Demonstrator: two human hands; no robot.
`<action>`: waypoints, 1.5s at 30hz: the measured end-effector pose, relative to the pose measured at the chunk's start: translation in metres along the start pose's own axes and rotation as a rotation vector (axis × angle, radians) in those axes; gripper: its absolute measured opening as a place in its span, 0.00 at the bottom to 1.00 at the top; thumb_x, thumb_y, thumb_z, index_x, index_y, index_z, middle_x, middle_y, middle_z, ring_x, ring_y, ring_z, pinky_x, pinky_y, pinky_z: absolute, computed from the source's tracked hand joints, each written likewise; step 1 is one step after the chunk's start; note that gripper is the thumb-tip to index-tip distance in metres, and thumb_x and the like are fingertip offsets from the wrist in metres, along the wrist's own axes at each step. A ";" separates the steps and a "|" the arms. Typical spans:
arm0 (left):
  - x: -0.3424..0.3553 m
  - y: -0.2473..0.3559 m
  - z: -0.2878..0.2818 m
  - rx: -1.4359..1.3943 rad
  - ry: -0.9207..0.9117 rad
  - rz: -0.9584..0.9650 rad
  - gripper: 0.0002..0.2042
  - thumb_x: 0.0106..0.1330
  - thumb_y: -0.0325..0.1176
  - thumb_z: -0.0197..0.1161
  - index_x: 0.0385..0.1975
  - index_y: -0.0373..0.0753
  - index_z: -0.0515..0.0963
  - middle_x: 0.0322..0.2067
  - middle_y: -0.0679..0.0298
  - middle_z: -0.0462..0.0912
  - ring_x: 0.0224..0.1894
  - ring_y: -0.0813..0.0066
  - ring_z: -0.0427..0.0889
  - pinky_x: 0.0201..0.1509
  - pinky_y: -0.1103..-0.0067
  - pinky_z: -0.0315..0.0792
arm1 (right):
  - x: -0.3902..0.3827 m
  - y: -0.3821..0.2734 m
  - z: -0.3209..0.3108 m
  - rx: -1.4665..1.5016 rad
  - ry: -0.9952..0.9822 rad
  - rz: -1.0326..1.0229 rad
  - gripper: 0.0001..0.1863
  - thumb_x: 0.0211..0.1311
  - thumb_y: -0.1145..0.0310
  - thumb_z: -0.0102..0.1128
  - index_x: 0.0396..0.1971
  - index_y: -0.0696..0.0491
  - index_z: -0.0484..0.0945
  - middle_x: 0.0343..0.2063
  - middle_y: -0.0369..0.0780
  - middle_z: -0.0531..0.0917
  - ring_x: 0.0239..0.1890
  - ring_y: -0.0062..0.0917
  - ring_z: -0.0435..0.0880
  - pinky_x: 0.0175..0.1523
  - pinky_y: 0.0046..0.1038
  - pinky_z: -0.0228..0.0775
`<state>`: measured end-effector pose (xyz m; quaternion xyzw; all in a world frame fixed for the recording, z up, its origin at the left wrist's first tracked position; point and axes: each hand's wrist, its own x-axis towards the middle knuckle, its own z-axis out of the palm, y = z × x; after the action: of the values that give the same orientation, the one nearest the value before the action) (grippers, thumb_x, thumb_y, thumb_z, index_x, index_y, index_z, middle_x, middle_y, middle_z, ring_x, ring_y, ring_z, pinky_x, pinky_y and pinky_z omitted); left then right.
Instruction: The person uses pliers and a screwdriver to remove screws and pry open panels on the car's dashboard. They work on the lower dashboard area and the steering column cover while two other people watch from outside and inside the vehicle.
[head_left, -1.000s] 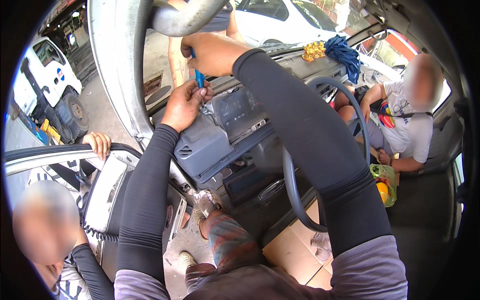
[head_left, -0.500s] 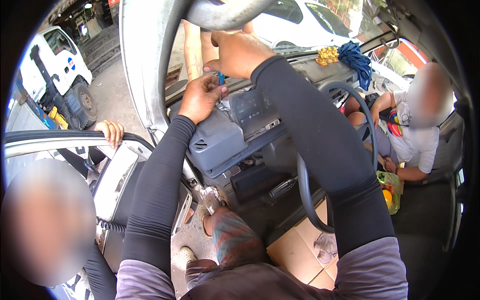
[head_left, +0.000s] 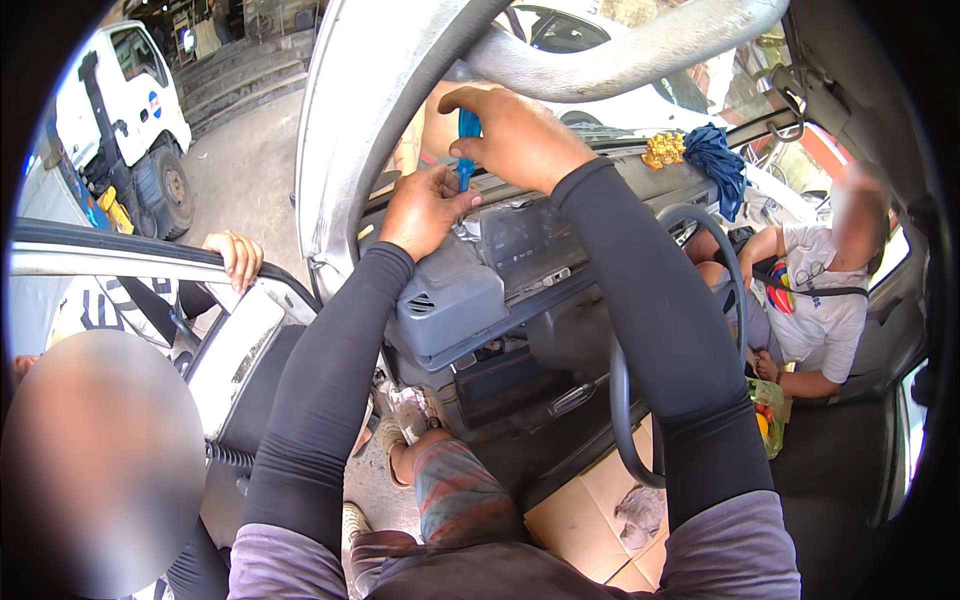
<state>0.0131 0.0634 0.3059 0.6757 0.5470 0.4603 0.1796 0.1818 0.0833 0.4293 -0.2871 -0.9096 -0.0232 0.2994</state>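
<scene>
Both my hands are at a blue-handled tool (head_left: 467,170), apparently a screwdriver, held upright over the dashboard beside the windscreen pillar. The fingers of my right hand (head_left: 515,140) curl over and around its upper handle. Just below, my left hand (head_left: 424,210) pinches around its lower part; the tip is hidden by the fingers. Under them are the dark instrument cluster (head_left: 515,235) and its loose-looking grey plastic surround (head_left: 450,305). Past my right hand, another person's bare skin (head_left: 440,105) shows partly, behind the pillar.
A steering wheel (head_left: 620,420) sits under my right forearm. Overhead curves a pale bar (head_left: 620,55). A seated person (head_left: 815,330) is at right with a green bag (head_left: 767,420). Another person's hand (head_left: 240,258) grips the open door at left. Cardboard (head_left: 575,525) lies below; a truck (head_left: 140,90) stands outside.
The view has shifted, so the dashboard and my hands sit farther right. More of the blue handle shows between my right hand's fingers than half a second ago.
</scene>
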 end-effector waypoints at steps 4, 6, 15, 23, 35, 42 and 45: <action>-0.001 -0.001 0.009 -0.240 -0.005 0.083 0.11 0.71 0.31 0.74 0.41 0.30 0.82 0.34 0.56 0.90 0.35 0.74 0.88 0.42 0.73 0.80 | 0.001 -0.004 0.001 -0.055 -0.036 0.048 0.18 0.66 0.66 0.69 0.53 0.55 0.83 0.50 0.51 0.88 0.51 0.50 0.88 0.59 0.44 0.79; 0.002 -0.015 0.022 -0.512 0.007 0.149 0.12 0.69 0.32 0.76 0.41 0.29 0.83 0.34 0.56 0.90 0.35 0.73 0.88 0.42 0.73 0.80 | 0.011 0.005 -0.003 0.015 -0.143 0.056 0.16 0.68 0.67 0.67 0.53 0.55 0.83 0.48 0.50 0.88 0.51 0.50 0.88 0.58 0.44 0.79; 0.000 0.008 -0.002 0.089 -0.088 -0.013 0.11 0.77 0.29 0.66 0.50 0.27 0.81 0.39 0.57 0.92 0.41 0.72 0.91 0.53 0.74 0.82 | -0.003 0.000 0.002 -0.031 0.093 0.030 0.16 0.68 0.70 0.64 0.53 0.55 0.80 0.47 0.51 0.87 0.53 0.48 0.88 0.58 0.43 0.79; 0.000 -0.009 0.006 -0.148 -0.025 0.051 0.11 0.68 0.33 0.77 0.37 0.32 0.82 0.26 0.60 0.85 0.29 0.75 0.80 0.36 0.71 0.74 | -0.006 -0.011 0.008 -0.061 0.066 0.000 0.21 0.69 0.68 0.68 0.60 0.51 0.77 0.49 0.54 0.87 0.53 0.52 0.88 0.58 0.48 0.80; -0.015 -0.010 -0.003 0.132 -0.174 0.062 0.14 0.64 0.22 0.70 0.50 0.33 0.85 0.39 0.51 0.90 0.45 0.55 0.89 0.52 0.65 0.80 | -0.008 -0.001 0.005 0.148 -0.085 -0.057 0.21 0.70 0.75 0.59 0.61 0.53 0.72 0.55 0.49 0.84 0.58 0.50 0.84 0.61 0.45 0.75; -0.014 -0.006 -0.003 0.093 -0.184 0.041 0.10 0.67 0.24 0.70 0.46 0.31 0.84 0.38 0.50 0.89 0.43 0.56 0.89 0.51 0.64 0.80 | -0.023 -0.008 -0.029 0.316 0.281 0.051 0.15 0.65 0.74 0.62 0.51 0.60 0.80 0.45 0.56 0.86 0.51 0.54 0.86 0.55 0.48 0.77; -0.008 -0.013 0.004 0.114 -0.174 0.094 0.09 0.66 0.25 0.69 0.43 0.31 0.84 0.40 0.48 0.89 0.46 0.53 0.89 0.52 0.63 0.80 | -0.037 0.011 -0.018 0.168 0.281 0.117 0.16 0.66 0.71 0.66 0.50 0.60 0.81 0.49 0.57 0.86 0.54 0.55 0.85 0.59 0.48 0.78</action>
<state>0.0091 0.0618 0.2909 0.7472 0.5223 0.3759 0.1658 0.2212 0.0698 0.4223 -0.3072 -0.8394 0.0306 0.4474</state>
